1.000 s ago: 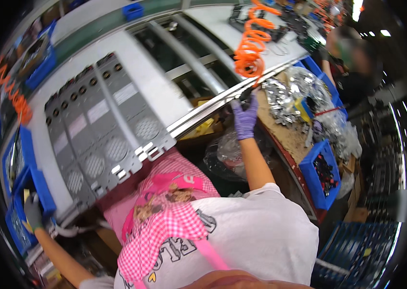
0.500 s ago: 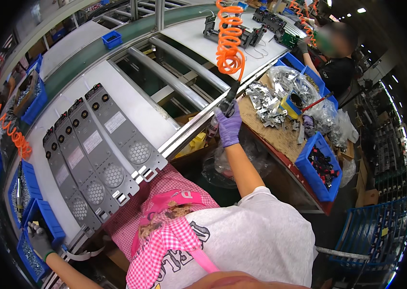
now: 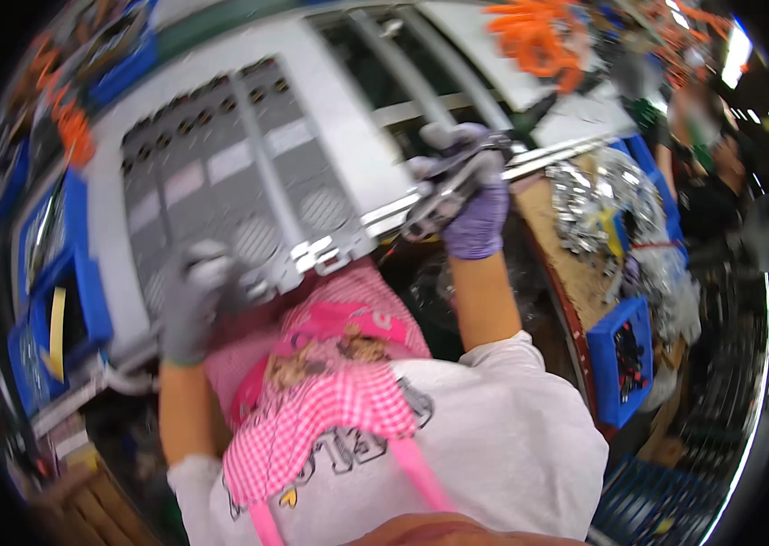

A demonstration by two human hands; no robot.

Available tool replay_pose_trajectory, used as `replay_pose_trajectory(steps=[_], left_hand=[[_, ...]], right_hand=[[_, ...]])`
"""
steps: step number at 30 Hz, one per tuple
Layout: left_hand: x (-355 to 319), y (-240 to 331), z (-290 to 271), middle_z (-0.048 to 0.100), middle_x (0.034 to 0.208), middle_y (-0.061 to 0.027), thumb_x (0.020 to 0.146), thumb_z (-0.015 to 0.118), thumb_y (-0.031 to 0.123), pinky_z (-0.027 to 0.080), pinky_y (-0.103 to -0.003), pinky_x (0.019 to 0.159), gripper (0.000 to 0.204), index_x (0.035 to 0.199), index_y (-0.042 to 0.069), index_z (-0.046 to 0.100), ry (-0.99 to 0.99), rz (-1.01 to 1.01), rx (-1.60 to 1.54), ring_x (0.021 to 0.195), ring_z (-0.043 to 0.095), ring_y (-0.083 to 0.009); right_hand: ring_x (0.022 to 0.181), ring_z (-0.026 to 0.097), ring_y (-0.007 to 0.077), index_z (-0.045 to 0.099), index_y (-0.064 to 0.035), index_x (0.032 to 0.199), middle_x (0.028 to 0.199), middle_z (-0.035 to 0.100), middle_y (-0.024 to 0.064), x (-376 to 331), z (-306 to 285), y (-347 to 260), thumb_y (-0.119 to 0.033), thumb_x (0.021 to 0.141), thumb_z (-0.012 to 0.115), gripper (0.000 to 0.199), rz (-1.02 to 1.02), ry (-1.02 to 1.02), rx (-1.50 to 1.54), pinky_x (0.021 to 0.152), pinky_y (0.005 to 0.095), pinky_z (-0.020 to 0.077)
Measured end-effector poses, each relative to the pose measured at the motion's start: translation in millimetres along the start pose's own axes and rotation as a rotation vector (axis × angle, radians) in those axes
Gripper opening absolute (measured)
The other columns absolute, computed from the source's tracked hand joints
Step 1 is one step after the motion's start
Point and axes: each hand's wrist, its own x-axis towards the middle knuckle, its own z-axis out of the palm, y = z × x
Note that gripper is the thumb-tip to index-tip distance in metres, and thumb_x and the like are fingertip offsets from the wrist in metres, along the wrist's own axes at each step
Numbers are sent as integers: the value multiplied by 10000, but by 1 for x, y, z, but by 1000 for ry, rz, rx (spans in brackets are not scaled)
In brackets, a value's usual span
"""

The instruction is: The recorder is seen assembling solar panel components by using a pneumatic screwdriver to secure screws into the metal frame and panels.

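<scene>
Handheld tool (image 3: 444, 202) gripped in outstretched right hand (image 3: 478, 211); left hand (image 3: 196, 302) blurred by the grey units (image 3: 212, 205), its grip unclear.

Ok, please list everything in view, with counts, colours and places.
Table: one, white, upper left
Vented units: about four, grey, on table
Rollers: two, metallic grey, upper centre
Coiled hoses: several, orange, upper left and right
Bins: several, blue, both sides
Bench: one, brown, right
Metal pieces: pile, silver, on bench
Plastic bags: uncountable, clear, right
Rack: one, blue, lower right
Co-worker: one, dark-clothed, upper right
Tool: one, dark, at table edge
Apron: one, pink, over white shirt
Left hand: one, grey-gloved, near units
Right hand: one, purple-gloved, holding tool
</scene>
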Motion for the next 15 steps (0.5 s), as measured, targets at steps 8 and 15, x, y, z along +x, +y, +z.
replay_pose_trajectory(steps=[8,15], left_hand=[[-20,10,89,643,824,-74,787,793,183,505,-336,635,193,896,80,671,-158,73,309,700,624,-233],[-24,-1,94,652,831,-80,787,790,153,506,-321,661,198,907,58,664,-162,88,247,721,632,-208]], right_hand=[[1082,639,459,453,-68,1317,1186,621,246,-2,43,24,-354,928,669,530,-161,-532,194,817,490,595],[1064,644,459,445,-73,1336,1170,625,248,-7,45,40,-338,934,663,528,-156,-506,239,821,483,593]])
